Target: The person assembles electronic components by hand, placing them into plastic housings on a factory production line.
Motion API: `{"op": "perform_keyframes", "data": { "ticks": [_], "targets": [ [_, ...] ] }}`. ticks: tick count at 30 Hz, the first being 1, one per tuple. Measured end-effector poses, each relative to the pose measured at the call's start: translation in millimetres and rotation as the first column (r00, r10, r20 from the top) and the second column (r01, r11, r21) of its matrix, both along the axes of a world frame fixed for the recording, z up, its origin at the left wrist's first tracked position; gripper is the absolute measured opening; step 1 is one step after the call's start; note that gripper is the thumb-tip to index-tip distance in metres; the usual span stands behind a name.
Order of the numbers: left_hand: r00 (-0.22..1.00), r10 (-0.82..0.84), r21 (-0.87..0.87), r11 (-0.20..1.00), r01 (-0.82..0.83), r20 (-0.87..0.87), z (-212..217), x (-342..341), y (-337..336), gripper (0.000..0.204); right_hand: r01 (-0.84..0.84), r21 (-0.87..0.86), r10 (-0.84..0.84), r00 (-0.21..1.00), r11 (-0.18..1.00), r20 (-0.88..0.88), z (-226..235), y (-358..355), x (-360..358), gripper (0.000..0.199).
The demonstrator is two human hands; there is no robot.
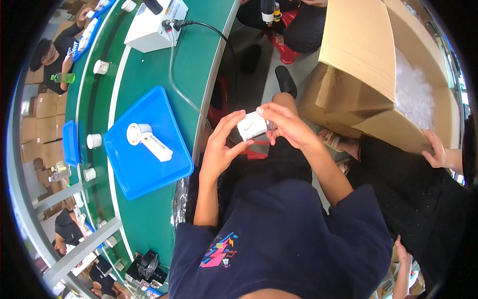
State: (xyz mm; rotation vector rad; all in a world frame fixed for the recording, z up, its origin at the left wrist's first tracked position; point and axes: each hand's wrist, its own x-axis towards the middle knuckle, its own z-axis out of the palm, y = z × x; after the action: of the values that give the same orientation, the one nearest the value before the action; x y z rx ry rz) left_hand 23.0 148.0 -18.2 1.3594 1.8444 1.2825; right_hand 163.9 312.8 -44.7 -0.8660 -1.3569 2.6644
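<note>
Container right of counter, with grip of left hand and right hand clamped on it, probably best steadied by light, even pressure from both sides.

At centre, the person's two bare hands and one small white cylindrical container; at nine o'clock, one large blue plastic tray; at two, one large open brown cardboard box; at eleven, one white boxy electrical device.
</note>
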Motion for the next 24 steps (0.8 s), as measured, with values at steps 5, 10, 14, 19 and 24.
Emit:
{"op": "perform_keyframes", "data": {
  "ticks": [5, 10, 14, 19, 24],
  "targets": [
    [0.999, 0.003, -0.057, 0.998, -0.006, -0.051, 7.6, 2.9, -6.2, 0.069, -0.067, 0.028, 0.066, 0.998, 0.997, 0.014, 1.0, -7.3, -3.6, 0.041],
    [1.000, -0.012, -0.042, 0.999, 0.012, -0.013, 9.0, 2.6, -14.0, 0.075, -0.035, 0.017, 0.035, 0.999, 0.999, 0.027, 6.2, -20.7, -7.1, 0.043],
    [0.999, -0.013, -0.053, 0.999, 0.011, -0.040, 8.4, 4.2, -20.1, 0.076, -0.038, -0.032, 0.038, 0.999, 0.999, 0.005, 8.2, -28.3, -7.8, 0.043],
    [1.000, -0.013, -0.045, 0.999, 0.012, -0.019, 11.3, 4.2, -25.1, 0.081, -0.051, 0.012, 0.052, 0.998, 0.999, -0.029, 14.7, -32.5, -9.0, 0.038],
    [0.999, -0.010, -0.094, 0.995, 0.014, 0.042, 18.4, 3.1, -26.2, 0.082, -0.061, 0.091, 0.065, 0.997, 0.994, -0.041, 16.3, -36.0, -5.7, 0.036]
  ]
}}
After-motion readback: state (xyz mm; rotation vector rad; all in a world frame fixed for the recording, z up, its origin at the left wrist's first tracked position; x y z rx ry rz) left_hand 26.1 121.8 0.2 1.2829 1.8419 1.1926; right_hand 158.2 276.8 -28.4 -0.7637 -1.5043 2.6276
